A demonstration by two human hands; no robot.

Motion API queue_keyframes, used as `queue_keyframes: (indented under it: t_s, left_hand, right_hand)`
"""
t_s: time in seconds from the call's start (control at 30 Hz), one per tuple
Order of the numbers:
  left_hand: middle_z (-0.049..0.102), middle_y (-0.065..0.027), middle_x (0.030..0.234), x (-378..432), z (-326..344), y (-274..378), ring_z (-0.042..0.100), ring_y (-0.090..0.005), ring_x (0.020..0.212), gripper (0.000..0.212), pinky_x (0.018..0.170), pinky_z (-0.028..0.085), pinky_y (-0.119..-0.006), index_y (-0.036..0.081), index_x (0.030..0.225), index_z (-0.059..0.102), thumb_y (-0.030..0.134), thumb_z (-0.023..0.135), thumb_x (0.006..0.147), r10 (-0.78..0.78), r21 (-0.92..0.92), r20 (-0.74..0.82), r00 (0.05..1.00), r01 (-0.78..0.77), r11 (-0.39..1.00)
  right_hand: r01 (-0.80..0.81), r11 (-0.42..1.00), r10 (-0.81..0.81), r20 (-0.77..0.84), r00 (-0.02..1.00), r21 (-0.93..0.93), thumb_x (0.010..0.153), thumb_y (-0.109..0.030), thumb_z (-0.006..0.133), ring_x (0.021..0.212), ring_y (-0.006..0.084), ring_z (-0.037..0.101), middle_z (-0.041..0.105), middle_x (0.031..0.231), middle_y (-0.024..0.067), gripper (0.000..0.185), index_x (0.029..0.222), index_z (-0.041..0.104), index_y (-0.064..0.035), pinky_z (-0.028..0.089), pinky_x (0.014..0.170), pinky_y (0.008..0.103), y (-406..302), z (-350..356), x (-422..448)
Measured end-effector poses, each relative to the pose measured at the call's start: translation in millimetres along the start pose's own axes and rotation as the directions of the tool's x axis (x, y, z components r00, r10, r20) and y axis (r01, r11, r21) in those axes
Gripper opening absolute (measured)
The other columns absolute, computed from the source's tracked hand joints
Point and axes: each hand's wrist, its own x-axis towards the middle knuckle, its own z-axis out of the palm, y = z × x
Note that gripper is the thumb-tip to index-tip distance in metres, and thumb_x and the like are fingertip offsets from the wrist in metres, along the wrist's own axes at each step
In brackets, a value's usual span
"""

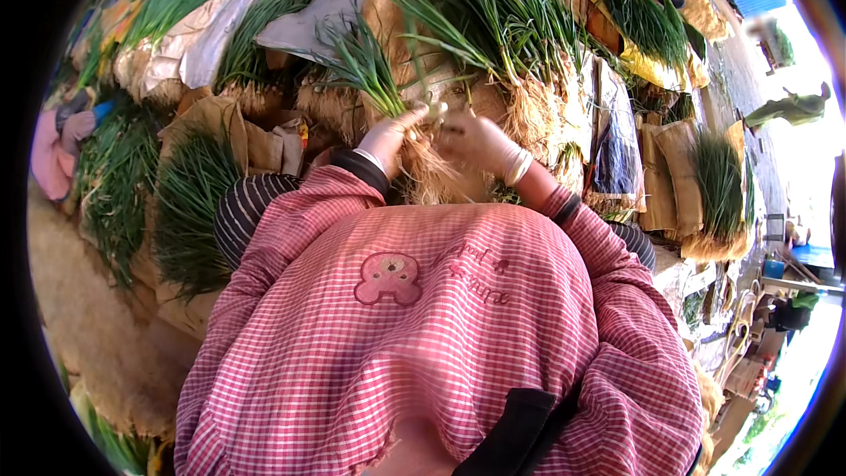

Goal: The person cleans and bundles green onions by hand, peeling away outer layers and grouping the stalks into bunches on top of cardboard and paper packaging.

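My left hand (391,140), in a pale glove, grips a small bunch of green onion-like seedlings (367,69) by their stems. Its leaves fan up and away from me, while its long tan roots (426,168) hang toward my lap. Close by on the right is my gloved right hand (481,144), blurred, with bent fingers near the bunch's pale stem ends; whether anything is pinched in them I cannot tell. Just beyond that hand lies a large heap of the same plants (509,13), with a thick mat of roots (538,109) facing me.
Bundles wrapped in brown sacking (205,119) stand at the left, beside loose greens (115,178). A grey-white plastic sheet (317,20) lies ahead. Another rooted bundle (719,185) stands on the right. A co-worker's pink sleeve (51,152) shows at far left; a person (790,108) is farther right.
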Motion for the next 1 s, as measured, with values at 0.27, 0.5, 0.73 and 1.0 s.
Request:
queue_keyframes:
  t_s: [0.27, 0.5, 0.73, 1.0]
  left_hand:
    - [0.055, 0.0009, 0.057, 2.6, 4.2, -15.0, 0.049, -0.0082, 0.043, 0.017, 0.032, 0.031, -0.019, 0.006, 0.09, 0.061, 0.017, 0.062, 0.077, 0.07, 0.372, 0.027, 0.997, -0.075, 0.925]
    - [0.056, -0.0063, 0.074, 16.3, -10.7, -23.4, 0.054, -0.02, 0.051, 0.023, 0.045, 0.046, -0.027, 0.0, 0.093, 0.058, 0.02, 0.052, 0.085, -0.012, -0.051, 0.081, 0.997, 0.017, 0.999]
    - [0.057, -0.0037, 0.075, -9.3, 4.3, -10.1, 0.049, -0.006, 0.049, 0.026, 0.048, 0.045, -0.022, 0.0, 0.099, 0.057, 0.022, 0.05, 0.086, -0.057, -0.103, 0.331, 0.942, 0.096, 0.99]
    - [0.058, -0.0109, 0.085, 0.9, -16.3, -10.0, 0.056, -0.021, 0.063, 0.021, 0.05, 0.051, -0.035, -0.001, 0.096, 0.056, 0.015, 0.054, 0.082, 0.069, -0.03, 0.127, 0.99, -0.065, 0.997]
  right_hand:
    - [-0.6, 0.479, 0.586, 0.275, 0.762, 0.641, 0.065, -0.031, 0.064, 0.078, 0.0203, 0.053, 0.055, 0.088, 0.0118, 0.047, 0.103, 0.052, -0.0048, 0.045, 0.069, 0.0302, 8.9, -0.9, 14.7]
    - [-0.311, -0.144, 0.823, 0.289, 0.489, 0.939, 0.056, -0.029, 0.076, 0.083, 0.0184, 0.054, 0.054, 0.094, 0.0079, 0.054, 0.1, 0.054, -0.007, 0.046, 0.077, 0.0303, 0.0, -1.7, 16.2]
    - [-0.268, -0.058, 0.762, 0.216, 0.61, 0.962, 0.087, -0.023, 0.049, 0.057, 0.0069, 0.047, 0.058, 0.082, 0.0026, 0.021, 0.094, 0.052, -0.0037, 0.041, 0.054, 0.0213, 3.4, -0.6, 32.3]
    - [-0.662, 0.529, 0.641, 0.262, 0.722, 0.531, 0.075, -0.013, 0.054, 0.078, 0.0234, 0.057, 0.058, 0.081, 0.0101, 0.02, 0.093, 0.055, -0.0062, 0.046, 0.072, 0.0292, -14.6, 2.4, -11.1]
